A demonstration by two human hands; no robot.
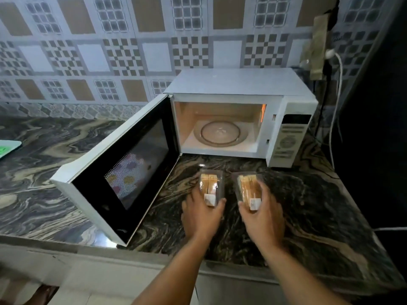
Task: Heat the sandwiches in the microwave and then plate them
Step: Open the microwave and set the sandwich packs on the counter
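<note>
- Now the left hand (201,213) grips the left sandwich pack (210,186) from its near end, with the thumb on one side and the fingers on the other.
- The right hand (263,213) grips the right sandwich pack (248,187) in the same way, fingers curled round its near end.
- Both packs are clear plastic with a small white label at the near end; they are on the dark marbled desk (308,205), side by side and slightly apart, just in front of the microwave (242,84).
- I cannot tell if the packs rest on the desk or are a little lifted.
- The microwave door (119,172) is wide open to the left, the light inside is on, and the glass turntable (221,133) is bare.
- A white cable (335,89) goes from a wall socket down beside the microwave.
</note>
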